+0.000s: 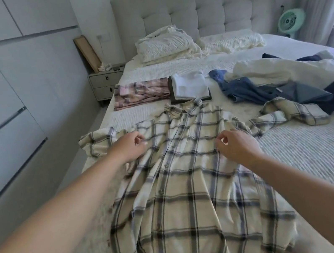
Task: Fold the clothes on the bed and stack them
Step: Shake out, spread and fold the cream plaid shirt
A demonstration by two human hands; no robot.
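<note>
A shirt (183, 178) lies spread flat on the near part of the bed (321, 155), collar toward the headboard (197, 10). Behind the collar sit two folded stacks (141, 95) (190, 89) side by side. To their right lies a heap of unfolded clothes (276, 83). Pillows (167, 44) rest against the headboard. A nightstand (103, 84) stands left of the bed, a fan (290, 19) to its right.

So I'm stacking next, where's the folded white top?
In the head view, the folded white top sits mid-bed on a dark folded garment, right of the pink plaid pile.
</note>
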